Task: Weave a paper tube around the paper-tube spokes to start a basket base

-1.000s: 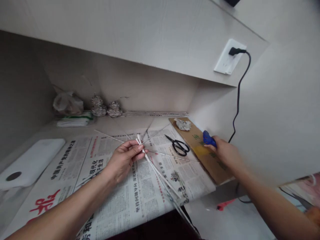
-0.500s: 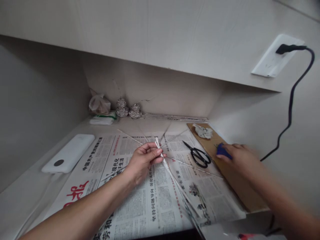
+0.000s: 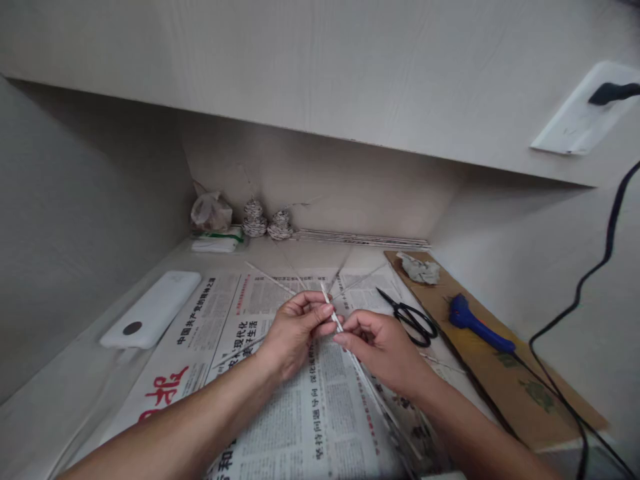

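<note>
Thin white rolled-paper sticks [image 3: 364, 377] slant up from the lower right, their top ends close together. My left hand [image 3: 297, 330] pinches them near the tip between thumb and fingers. Just below, my right hand [image 3: 384, 343] is closed on the same sticks, its fingertips almost touching the left ones. More paper sticks [image 3: 270, 279] fan out behind and beside my hands over the newspaper [image 3: 285, 427]; their meeting point is hidden by my fingers. A blue glue gun [image 3: 480, 328] lies on the cardboard to the right, apart from my right hand.
Black-handled scissors [image 3: 413, 320] lie beside the cardboard strip [image 3: 545, 427], which also carries crumpled paper [image 3: 419, 268]. A white power bank [image 3: 153, 310] is at left. Two woven gourd shapes [image 3: 255, 219] stand at the back near a stick bundle [image 3: 363, 239]. A black cord [image 3: 580, 293] hangs right.
My right hand has let go of the blue glue gun on the cardboard and moved left onto the paper sticks. My left hand keeps its pinch. The view has shifted slightly.
</note>
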Demonstrator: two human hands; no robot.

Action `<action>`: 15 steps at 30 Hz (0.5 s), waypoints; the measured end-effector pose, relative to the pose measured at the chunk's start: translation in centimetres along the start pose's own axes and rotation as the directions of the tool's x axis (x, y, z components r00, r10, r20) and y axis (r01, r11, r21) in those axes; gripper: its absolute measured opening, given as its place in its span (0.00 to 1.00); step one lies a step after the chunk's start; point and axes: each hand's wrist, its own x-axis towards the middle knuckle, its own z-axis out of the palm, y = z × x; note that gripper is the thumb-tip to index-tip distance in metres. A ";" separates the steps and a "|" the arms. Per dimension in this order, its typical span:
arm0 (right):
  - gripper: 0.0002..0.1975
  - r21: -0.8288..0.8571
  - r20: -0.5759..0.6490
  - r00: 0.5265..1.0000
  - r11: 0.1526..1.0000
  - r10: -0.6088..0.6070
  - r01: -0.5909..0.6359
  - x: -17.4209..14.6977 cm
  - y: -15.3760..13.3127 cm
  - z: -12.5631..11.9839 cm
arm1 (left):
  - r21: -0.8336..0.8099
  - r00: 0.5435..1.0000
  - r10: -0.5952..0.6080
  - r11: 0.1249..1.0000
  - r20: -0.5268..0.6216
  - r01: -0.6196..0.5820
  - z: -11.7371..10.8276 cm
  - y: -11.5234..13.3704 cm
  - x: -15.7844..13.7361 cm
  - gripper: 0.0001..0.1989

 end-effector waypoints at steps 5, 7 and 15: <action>0.09 -0.048 -0.095 0.994 0.998 -0.052 0.048 -0.6 0.3 -0.2 | 0.015 1.000 0.013 1.000 0.021 -0.013 -0.2 -0.1 0.2 0.13; 0.08 -0.026 -0.119 0.992 0.998 -0.052 0.050 -0.6 0.4 -0.2 | 0.025 1.000 0.023 0.999 0.012 -0.024 -0.2 -0.1 0.2 0.13; 0.18 -0.240 -0.201 0.949 0.951 -0.245 0.195 -0.9 -0.8 -0.2 | 0.073 0.994 0.104 0.992 0.027 -0.106 0.2 0.0 -0.4 0.24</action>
